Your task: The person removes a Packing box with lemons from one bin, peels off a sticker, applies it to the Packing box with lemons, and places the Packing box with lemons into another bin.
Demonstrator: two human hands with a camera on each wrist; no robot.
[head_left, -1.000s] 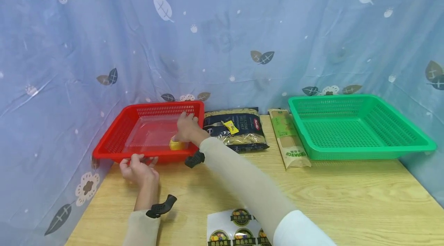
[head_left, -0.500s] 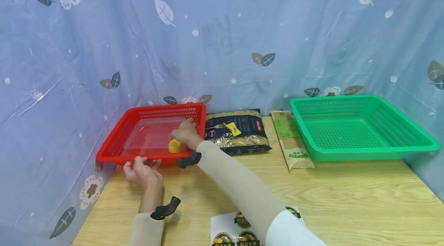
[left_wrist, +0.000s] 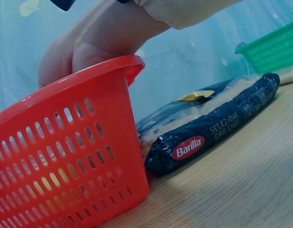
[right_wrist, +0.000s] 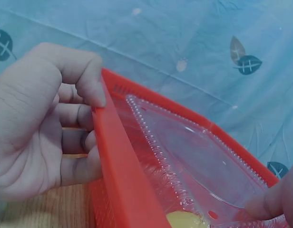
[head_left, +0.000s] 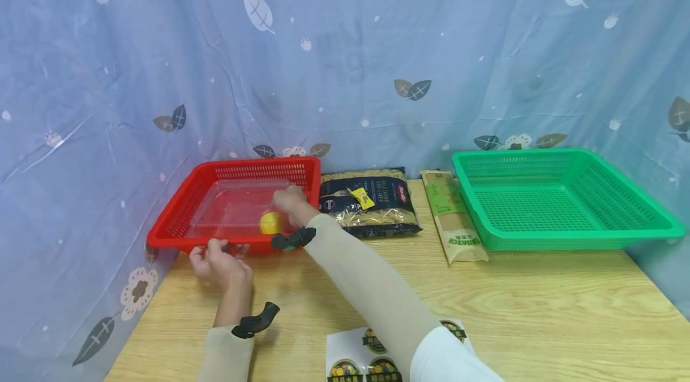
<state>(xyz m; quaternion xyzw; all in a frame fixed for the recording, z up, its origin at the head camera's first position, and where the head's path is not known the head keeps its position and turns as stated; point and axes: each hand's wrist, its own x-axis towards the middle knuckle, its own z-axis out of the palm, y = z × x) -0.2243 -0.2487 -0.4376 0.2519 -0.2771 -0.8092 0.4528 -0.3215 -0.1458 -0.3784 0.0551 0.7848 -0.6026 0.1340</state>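
My left hand [head_left: 221, 265] grips the front rim of a red plastic basket [head_left: 180, 196]; in the right wrist view a bent finger presses on the rim while the others curl along the outer wall. A clear plastic container [right_wrist: 189, 147] with a beaded edge lies inside. My right hand [head_left: 293, 202] reaches in over the basket's right side at the container's edge. A fingertip [right_wrist: 263, 204] lies on the clear plastic; its other fingertips are hidden. Just in front of this hand sits a round yellow object [head_left: 271, 223], partly visible in the right wrist view.
A Barilla pasta bag [head_left: 372, 199] with a yellow packet [head_left: 361, 197] on top lies right of the red basket. Farther right are a long green-and-tan package [head_left: 450, 214] and a green basket [head_left: 566, 238]. A sticker sheet [head_left: 350, 346] lies at the table's front.
My right hand has drawn back off the yellow object, which now shows rounder and uncovered, and sits by the container's right edge. The left hand keeps its grip on the red basket's rim.
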